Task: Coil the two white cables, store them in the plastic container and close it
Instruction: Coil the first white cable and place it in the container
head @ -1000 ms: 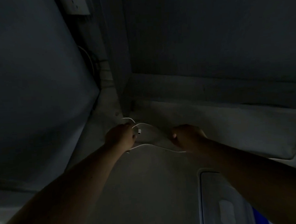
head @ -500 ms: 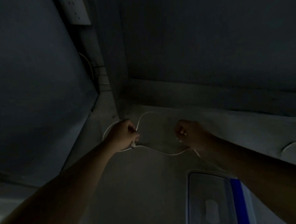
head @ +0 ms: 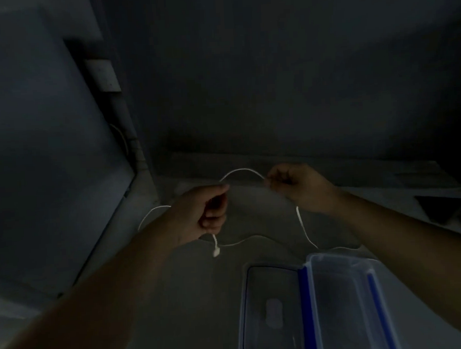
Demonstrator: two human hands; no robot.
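Change: both hands are now lifting higher in the frame, cable arcing between them.
Left hand: clenching around the white cable, plug dangling below.
Right hand: pinching the cable.
Plastic container: lying open, lower right, blue-trimmed.
Writing: none readable.

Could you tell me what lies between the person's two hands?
In the head view, an arched span of thin white cable bridges the left hand and right hand.
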